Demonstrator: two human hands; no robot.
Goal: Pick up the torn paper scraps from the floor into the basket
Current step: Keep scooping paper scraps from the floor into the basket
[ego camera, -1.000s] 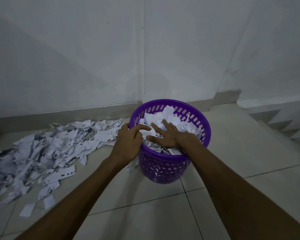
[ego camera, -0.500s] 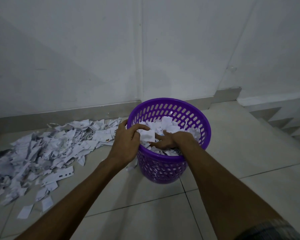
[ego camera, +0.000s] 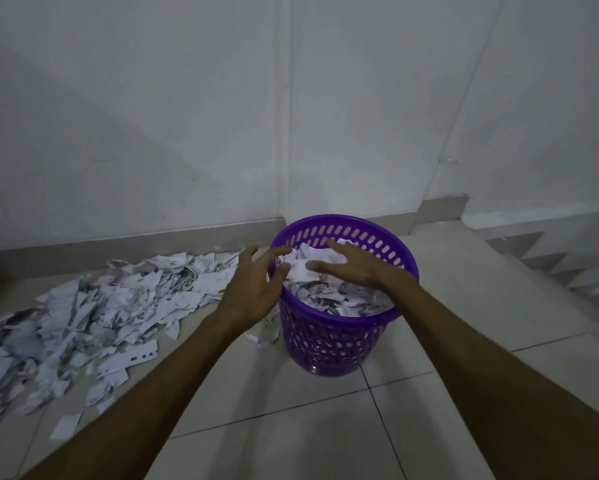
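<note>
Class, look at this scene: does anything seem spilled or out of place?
Yes. A wide heap of torn paper scraps lies on the floor left of the purple basket, along the wall. A few scraps sit against the basket's base, outside it.

Bare indoor corner, white walls (ego camera: 187, 116), tiled floor (ego camera: 291, 427), stair steps (ego camera: 575, 268)

pale tiled floor (ego camera: 325, 438) fills the bottom of the frame, dark grout lines crossing it. plain white wall (ego camera: 152, 116) takes up the whole top half, with a vertical seam (ego camera: 287, 109) near the middle. grey skirting (ego camera: 135, 233) runs along its base. far right there's a zigzag stair edge (ego camera: 550, 258).
</note>
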